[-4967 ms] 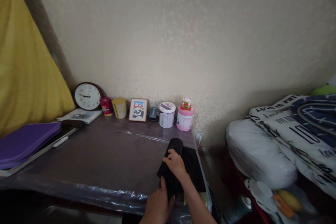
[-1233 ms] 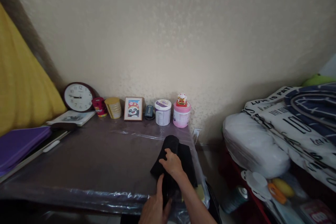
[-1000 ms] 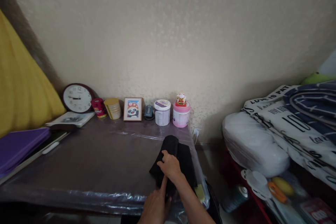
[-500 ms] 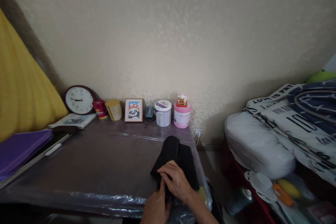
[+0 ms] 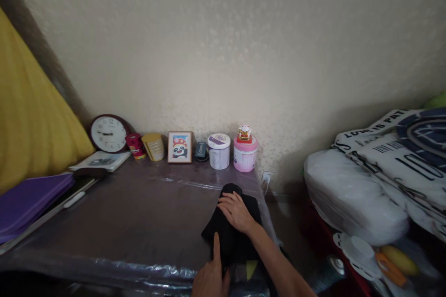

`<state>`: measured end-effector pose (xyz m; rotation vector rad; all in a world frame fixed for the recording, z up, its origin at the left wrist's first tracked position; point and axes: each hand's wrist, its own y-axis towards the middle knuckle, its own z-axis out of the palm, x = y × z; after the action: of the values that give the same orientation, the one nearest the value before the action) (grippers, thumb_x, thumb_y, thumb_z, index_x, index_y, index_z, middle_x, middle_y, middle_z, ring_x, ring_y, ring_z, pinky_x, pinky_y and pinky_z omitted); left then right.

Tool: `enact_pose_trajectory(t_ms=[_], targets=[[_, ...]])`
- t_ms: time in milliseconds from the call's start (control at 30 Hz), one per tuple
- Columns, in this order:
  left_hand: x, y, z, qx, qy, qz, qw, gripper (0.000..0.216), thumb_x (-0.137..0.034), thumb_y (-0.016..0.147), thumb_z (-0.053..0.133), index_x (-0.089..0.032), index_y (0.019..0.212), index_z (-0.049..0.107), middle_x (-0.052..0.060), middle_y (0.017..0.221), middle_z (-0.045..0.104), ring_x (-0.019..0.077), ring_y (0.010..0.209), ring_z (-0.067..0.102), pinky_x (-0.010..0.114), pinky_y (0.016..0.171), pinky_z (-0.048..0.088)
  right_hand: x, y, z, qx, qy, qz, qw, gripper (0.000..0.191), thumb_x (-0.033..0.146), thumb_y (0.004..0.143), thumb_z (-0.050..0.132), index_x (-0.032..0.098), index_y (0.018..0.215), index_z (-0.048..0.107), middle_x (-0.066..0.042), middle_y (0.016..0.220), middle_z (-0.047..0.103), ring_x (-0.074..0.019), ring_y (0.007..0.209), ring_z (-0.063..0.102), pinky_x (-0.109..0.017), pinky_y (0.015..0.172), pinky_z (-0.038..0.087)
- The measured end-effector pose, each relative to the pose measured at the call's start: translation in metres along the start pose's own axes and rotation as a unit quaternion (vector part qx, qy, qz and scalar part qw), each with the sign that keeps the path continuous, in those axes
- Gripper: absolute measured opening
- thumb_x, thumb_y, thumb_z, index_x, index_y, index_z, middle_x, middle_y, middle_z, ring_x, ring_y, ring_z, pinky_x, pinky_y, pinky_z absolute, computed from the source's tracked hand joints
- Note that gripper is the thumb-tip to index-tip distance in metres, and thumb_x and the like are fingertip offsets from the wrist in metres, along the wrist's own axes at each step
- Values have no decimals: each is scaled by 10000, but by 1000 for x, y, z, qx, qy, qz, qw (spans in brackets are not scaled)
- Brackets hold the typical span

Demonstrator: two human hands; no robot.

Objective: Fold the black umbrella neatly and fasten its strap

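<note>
A folded black cloth (image 5: 228, 239) lies at the right end of a dark table (image 5: 132, 213) covered in clear plastic. My right hand (image 5: 235, 211) rests flat on the cloth's far part, fingers spread. My left hand (image 5: 211, 276) is at the near edge of the cloth, its index finger stretched out and pressing on the fabric while the other fingers are curled under.
Along the wall stand a clock (image 5: 108, 133), a red can (image 5: 135, 145), a gold tin (image 5: 154, 146), a panda picture (image 5: 180, 147), a white tub (image 5: 219, 151) and a pink tub (image 5: 245, 153). A purple mat (image 5: 28, 199) lies left. Stacked bedding (image 5: 376, 181) fills the right.
My right hand has slid forward along the cloth, from its near part to its far part, and flattened out. My left index finger stays on the near edge.
</note>
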<state>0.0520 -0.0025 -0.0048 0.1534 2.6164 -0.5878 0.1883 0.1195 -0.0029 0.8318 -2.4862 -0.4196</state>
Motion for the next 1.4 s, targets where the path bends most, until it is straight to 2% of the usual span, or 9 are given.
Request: enact_pose_trajectory(t_ms=[233,433,500,600,667,767,933,1100,1400], targets=[[-2,2,-3,6,-2,-20,1000,772,-237,804,389,-106,1352,-139,102,960,659,217,868,613,272,695,390,-36,36,9,-9,-71,58,996,262,234,881,377,274,908,634,22,1020,643,-150,1096,457,-385,989,229],[2,3,2,-18,-24,-13,999,763,-253,816,387,-123,1355,-136,94,971,656,207,884,609,259,706,387,-31,39,-1,-103,-113,170,973,273,207,872,372,172,1024,596,-92,1102,598,-198,1096,463,-375,940,304],[3,3,3,-19,-21,-8,1000,760,-257,818,387,-115,1357,-130,97,976,653,206,882,607,257,706,384,-18,28,-2,-120,-87,125,981,272,234,875,377,169,1037,587,-86,1111,591,-191,1115,445,-360,950,303],[3,2,3,-23,-12,5,1000,731,-263,828,364,-98,1361,-109,109,990,645,204,876,604,257,706,380,-2,11,0,-66,-32,20,997,240,263,873,398,227,938,626,-24,1022,637,-157,1109,454,-342,974,289],[3,1,3,-31,-7,10,999,714,-264,835,342,-94,1360,-113,109,988,645,199,862,606,255,698,378,-2,5,-2,-43,-25,18,999,241,240,867,398,236,939,629,-17,1053,628,-158,1125,446,-366,987,273],[4,0,4,-40,-3,20,999,708,-274,840,325,-89,1357,-123,103,964,648,190,848,607,247,690,373,-20,-1,-13,-94,-40,118,988,276,210,835,414,182,1052,584,-79,1173,556,-186,1122,451,-372,966,309],[6,-2,6,-53,-5,34,998,710,-274,839,334,-91,1359,-114,88,926,649,179,817,604,239,672,363,-55,-35,-33,-175,-6,345,922,297,249,809,398,135,1007,587,-113,1015,622,-199,963,560,-324,869,400],[7,-3,7,-66,-26,37,997,692,-299,855,323,-108,1361,-109,79,910,652,164,779,603,232,650,355,-50,-76,-31,-145,22,372,917,286,320,793,408,161,893,623,-80,853,671,-193,799,626,-276,720,456],[9,-2,8,-72,-33,40,996,681,-309,854,314,-110,1365,-90,79,926,640,163,820,595,234,696,369,-25,-82,-20,-137,83,370,915,317,395,761,454,182,949,595,-73,865,668,-230,828,626,-328,742,471]])
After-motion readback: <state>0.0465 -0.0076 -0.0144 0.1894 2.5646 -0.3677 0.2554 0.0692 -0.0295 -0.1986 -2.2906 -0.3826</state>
